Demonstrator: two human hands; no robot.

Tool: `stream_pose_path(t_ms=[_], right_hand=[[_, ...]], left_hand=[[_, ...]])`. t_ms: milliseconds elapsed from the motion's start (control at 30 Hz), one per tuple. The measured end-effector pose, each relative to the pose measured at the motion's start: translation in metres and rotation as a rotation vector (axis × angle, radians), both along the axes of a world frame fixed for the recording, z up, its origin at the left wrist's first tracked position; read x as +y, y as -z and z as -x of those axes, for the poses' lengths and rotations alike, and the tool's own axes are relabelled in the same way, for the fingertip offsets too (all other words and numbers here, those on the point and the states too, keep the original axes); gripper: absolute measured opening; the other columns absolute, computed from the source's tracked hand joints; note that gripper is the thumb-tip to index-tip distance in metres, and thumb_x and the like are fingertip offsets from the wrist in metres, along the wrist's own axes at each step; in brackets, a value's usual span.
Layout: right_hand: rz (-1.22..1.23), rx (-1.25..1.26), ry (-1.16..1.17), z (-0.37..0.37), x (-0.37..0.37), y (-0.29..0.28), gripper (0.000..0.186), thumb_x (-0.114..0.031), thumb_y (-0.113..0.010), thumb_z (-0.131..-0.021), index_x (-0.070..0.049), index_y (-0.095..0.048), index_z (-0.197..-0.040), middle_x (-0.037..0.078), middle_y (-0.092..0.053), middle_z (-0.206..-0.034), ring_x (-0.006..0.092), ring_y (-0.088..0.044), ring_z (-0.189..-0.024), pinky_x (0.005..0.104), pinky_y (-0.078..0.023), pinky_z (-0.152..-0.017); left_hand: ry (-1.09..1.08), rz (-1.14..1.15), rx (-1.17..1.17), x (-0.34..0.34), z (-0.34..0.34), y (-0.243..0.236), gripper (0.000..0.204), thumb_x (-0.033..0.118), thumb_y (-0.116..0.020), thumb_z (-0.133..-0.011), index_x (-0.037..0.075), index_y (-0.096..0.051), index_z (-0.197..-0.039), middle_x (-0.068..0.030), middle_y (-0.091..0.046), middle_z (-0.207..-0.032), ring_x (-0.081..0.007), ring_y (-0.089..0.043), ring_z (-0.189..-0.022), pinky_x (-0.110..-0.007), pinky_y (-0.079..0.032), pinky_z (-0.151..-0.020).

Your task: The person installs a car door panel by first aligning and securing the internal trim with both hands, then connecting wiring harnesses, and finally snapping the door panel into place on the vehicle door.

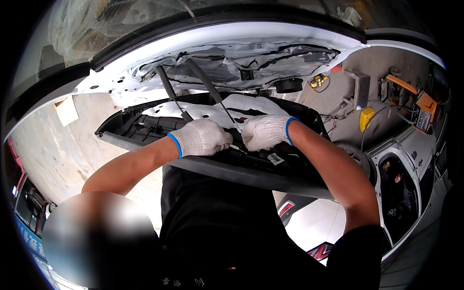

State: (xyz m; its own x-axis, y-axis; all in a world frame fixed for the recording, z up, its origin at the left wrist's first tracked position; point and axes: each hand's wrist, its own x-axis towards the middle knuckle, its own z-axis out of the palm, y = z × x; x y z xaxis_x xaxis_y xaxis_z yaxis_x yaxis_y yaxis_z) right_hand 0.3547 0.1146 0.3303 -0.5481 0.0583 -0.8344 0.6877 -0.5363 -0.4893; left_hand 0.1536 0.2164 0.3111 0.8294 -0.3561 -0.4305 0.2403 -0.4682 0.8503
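Observation:
The inner face of a black car door panel point(150, 126) with white padding point(227, 116) is turned up in front of my body. Both my hands wear white knit gloves with blue cuffs and are close together over its middle. My left hand point(205, 137) is closed, fingertips pinched beside a small whitish piece point(235, 147); what it grips is hidden. My right hand point(266, 133) is also closed, fingers curled where a thin cable point(230, 116) comes down from a dark foam sleeve point(205, 81). A second sleeved cable point(167, 83) runs down to the panel at the left.
Behind the panel stands the white car door point(290, 36), its inner cavity covered by clear film point(217, 65). On the floor at right are a yellow tool point(319, 81), a yellow object point(366, 119) and an orange machine point(426, 108). A pale sheet point(66, 111) lies at left.

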Motion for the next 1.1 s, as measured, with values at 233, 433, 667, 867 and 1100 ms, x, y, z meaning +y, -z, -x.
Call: stream_pose_path(t_ms=[233,433,667,867,1100], right_hand=[[-0.009,0.017,-0.006,0.001,-0.003,0.003,0.025,-0.019,-0.058,-0.081,0.0,-0.071,-0.088,0.011,-0.068,-0.072,0.0216,-0.064,-0.06,0.0386,-0.052,-0.061],[-0.078,0.036,0.071,0.003,-0.011,0.008,0.016,-0.014,-0.059,-0.08,-0.004,-0.071,-0.082,0.008,-0.062,-0.061,0.022,-0.058,-0.051,0.0377,-0.046,-0.05],[-0.068,0.016,-0.015,0.004,-0.005,0.008,0.023,-0.018,-0.058,-0.08,-0.003,-0.074,-0.088,0.012,-0.067,-0.069,0.0254,-0.065,-0.061,0.0412,-0.05,-0.059],[-0.087,-0.002,-0.038,0.009,-0.004,0.003,0.022,-0.018,-0.059,-0.08,-0.002,-0.073,-0.087,0.013,-0.068,-0.069,0.026,-0.064,-0.061,0.042,-0.05,-0.06],[-0.098,-0.036,0.064,0.016,-0.008,0.003,0.032,-0.029,-0.059,-0.086,-0.001,-0.072,-0.082,0.014,-0.067,-0.068,0.0263,-0.065,-0.06,0.0424,-0.051,-0.06]], left_hand=[[0.055,-0.056,-0.002,0.005,0.001,-0.004,0.027,0.016,-0.064,-0.089,0.018,-0.072,-0.115,-0.0084,-0.074,-0.086,-0.0304,-0.072,-0.081,-0.044,-0.058,-0.071],[-0.014,0.033,-0.067,0.007,0.004,0.0,0.033,0.012,-0.063,-0.088,0.021,-0.072,-0.118,-0.0044,-0.073,-0.084,-0.0268,-0.072,-0.079,-0.041,-0.058,-0.069],[-0.017,0.023,-0.07,0.012,0.006,-0.002,0.036,0.007,-0.064,-0.086,0.023,-0.075,-0.117,-0.0033,-0.074,-0.085,-0.0248,-0.072,-0.079,-0.04,-0.058,-0.069],[-0.076,0.172,0.148,0.007,0.014,0.005,0.037,0.006,-0.063,-0.087,0.019,-0.074,-0.12,-0.0075,-0.075,-0.091,-0.0264,-0.072,-0.084,-0.039,-0.057,-0.077],[0.064,0.01,-0.036,0.003,0.015,0.008,0.03,0.012,-0.062,-0.09,0.017,-0.073,-0.117,-0.0083,-0.072,-0.096,-0.0305,-0.069,-0.094,-0.043,-0.057,-0.082]])
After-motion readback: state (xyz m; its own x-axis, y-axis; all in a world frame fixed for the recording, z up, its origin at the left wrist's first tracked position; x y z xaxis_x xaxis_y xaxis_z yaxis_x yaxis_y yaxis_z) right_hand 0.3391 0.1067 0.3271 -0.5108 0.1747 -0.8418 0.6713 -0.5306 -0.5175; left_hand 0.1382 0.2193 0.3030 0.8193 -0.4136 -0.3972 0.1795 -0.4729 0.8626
